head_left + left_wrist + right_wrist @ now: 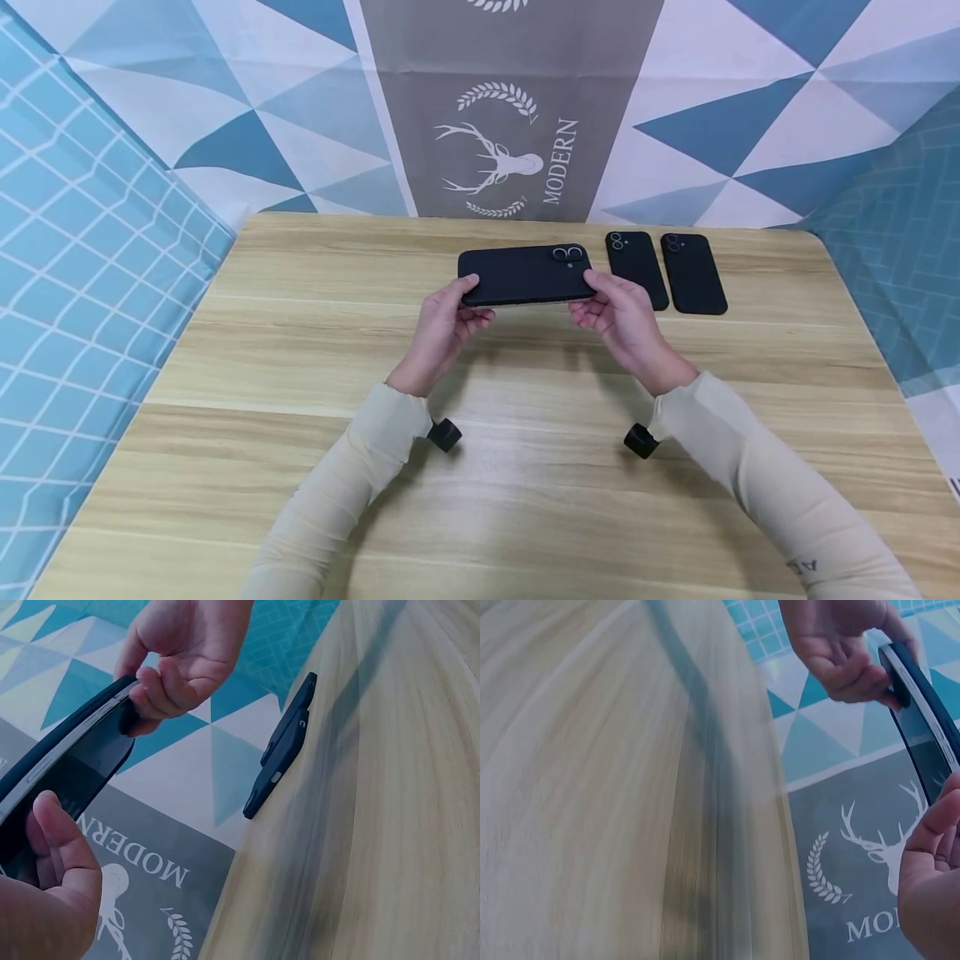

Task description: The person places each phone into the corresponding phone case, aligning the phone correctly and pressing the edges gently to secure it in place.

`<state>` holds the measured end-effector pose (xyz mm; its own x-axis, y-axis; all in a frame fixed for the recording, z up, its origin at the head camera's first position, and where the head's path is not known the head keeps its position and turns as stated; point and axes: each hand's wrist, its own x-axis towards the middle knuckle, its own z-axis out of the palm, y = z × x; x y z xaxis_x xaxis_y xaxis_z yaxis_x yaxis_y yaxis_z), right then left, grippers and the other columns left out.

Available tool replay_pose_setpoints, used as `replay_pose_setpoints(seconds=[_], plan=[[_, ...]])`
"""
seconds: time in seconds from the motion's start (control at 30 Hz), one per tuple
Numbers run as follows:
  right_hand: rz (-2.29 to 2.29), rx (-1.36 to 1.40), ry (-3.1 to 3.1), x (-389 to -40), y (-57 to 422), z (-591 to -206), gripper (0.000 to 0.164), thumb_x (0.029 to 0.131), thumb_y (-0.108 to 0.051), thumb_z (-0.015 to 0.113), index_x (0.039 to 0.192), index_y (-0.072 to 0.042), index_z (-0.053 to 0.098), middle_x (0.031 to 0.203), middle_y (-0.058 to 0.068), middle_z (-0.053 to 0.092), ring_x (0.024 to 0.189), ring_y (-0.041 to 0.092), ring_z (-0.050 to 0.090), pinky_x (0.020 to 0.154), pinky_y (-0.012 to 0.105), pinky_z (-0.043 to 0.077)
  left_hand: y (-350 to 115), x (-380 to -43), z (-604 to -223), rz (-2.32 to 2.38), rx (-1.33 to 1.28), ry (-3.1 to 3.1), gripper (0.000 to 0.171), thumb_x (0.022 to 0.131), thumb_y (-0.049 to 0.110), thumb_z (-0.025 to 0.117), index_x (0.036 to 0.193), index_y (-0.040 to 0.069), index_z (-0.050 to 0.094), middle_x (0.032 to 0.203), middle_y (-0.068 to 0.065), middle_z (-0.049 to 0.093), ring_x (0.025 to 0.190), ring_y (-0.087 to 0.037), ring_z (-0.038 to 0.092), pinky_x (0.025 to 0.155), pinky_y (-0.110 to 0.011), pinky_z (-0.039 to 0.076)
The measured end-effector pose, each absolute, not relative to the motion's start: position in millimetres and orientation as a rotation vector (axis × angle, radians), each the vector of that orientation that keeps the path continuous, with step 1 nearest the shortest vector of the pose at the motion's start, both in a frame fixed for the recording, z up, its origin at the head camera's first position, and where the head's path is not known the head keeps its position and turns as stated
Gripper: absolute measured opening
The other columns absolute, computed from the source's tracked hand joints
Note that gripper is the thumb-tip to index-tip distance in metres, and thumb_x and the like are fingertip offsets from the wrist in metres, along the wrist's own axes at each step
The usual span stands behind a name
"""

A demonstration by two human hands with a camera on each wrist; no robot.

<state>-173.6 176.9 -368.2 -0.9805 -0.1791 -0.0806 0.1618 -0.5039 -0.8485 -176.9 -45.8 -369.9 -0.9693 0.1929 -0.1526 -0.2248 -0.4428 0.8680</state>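
Both hands hold a smartphone (525, 275) level above the table, its black back with two ringed camera lenses turned up. My left hand (444, 323) pinches the left end, thumb on the back and fingers beneath. At the camera end, my right hand (628, 325) grips the same way. From below, the left wrist view shows the dark glossy screen (94, 761) and a silver side edge next to a black cover (45, 742). Whether that cover is fully seated cannot be told.
Two black phone-shaped pieces (637, 268), (696, 275) lie side by side on the wooden table (525, 500), just right of my right hand. They may be phones or cases. Patterned cloth (300, 125) hangs behind the table's far edge. A small black device (446, 434) sits at each wrist.
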Motion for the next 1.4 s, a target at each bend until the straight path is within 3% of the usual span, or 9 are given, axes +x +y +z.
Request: replay_pose_setpoints(seconds=[0.4, 0.53, 0.8, 0.9, 1.07, 1.23, 1.4], plan=[[-2.613, -0.013, 1.438, -170, 165, -368, 0.016, 0.089, -0.019, 0.051, 0.082, -0.006, 0.059, 0.062, 0.004, 0.065, 0.053, 0.012, 0.059, 0.049, 0.019, 0.049, -8, -166, -378, 2.364, -0.006, 1.504, 0.017, 0.083, 0.019, 0.058, 0.075, 0.004, 0.057, 0.067, -0.001, 0.059, 0.058, -0.010, 0.057, 0.057, -0.020, 0.051], [-2.622, -0.009, 1.439, -169, 163, -368, 0.016, 0.090, -0.019, 0.051, 0.083, -0.007, 0.059, 0.062, 0.003, 0.065, 0.052, 0.011, 0.059, 0.049, 0.019, 0.048, 11, -168, -381, 2.357, 0.027, 1.567, 0.016, 0.083, 0.017, 0.060, 0.082, 0.002, 0.059, 0.069, -0.001, 0.061, 0.058, -0.010, 0.057, 0.057, -0.022, 0.051], [-2.633, -0.054, 1.445, -168, 161, -371, 0.020, 0.091, -0.017, 0.049, 0.080, -0.006, 0.062, 0.060, 0.004, 0.064, 0.052, 0.012, 0.060, 0.047, 0.019, 0.047, 35, -220, -476, 2.523, 0.212, 1.644, 0.035, 0.076, 0.034, 0.068, 0.092, 0.004, 0.065, 0.077, -0.010, 0.067, 0.062, -0.018, 0.062, 0.058, -0.034, 0.054], [-2.630, -0.071, 1.454, -168, 161, -370, 0.018, 0.090, -0.018, 0.050, 0.082, -0.006, 0.062, 0.061, 0.004, 0.065, 0.052, 0.012, 0.059, 0.047, 0.019, 0.047, 35, -218, -474, 2.562, 0.237, 1.636, 0.032, 0.076, 0.031, 0.068, 0.092, 0.004, 0.064, 0.078, -0.009, 0.067, 0.063, -0.017, 0.062, 0.060, -0.034, 0.054], [-2.615, -0.077, 1.459, -167, 160, -371, 0.018, 0.091, -0.019, 0.049, 0.082, -0.007, 0.060, 0.061, 0.005, 0.065, 0.051, 0.013, 0.059, 0.047, 0.019, 0.048, 29, -191, -427, 2.550, 0.200, 1.620, 0.018, 0.080, 0.021, 0.064, 0.088, 0.004, 0.064, 0.072, -0.004, 0.066, 0.062, -0.012, 0.061, 0.060, -0.026, 0.053], [-2.422, -0.095, 1.649, -168, 162, -376, 0.036, 0.090, -0.034, 0.048, 0.070, -0.005, 0.058, 0.056, 0.002, 0.061, 0.046, 0.012, 0.055, 0.042, 0.020, 0.045, 21, -169, -382, 2.520, 0.081, 1.565, 0.006, 0.083, 0.012, 0.060, 0.080, 0.007, 0.060, 0.068, 0.000, 0.060, 0.061, -0.009, 0.056, 0.061, -0.020, 0.049], [-2.320, -0.174, 1.721, -172, 167, -392, 0.044, 0.091, -0.037, 0.044, 0.065, -0.003, 0.056, 0.055, 0.004, 0.058, 0.043, 0.015, 0.052, 0.038, 0.025, 0.041, 22, -183, -411, 2.492, 0.098, 1.609, 0.015, 0.081, 0.022, 0.064, 0.084, 0.007, 0.063, 0.072, -0.002, 0.063, 0.064, -0.008, 0.057, 0.063, -0.022, 0.051]])
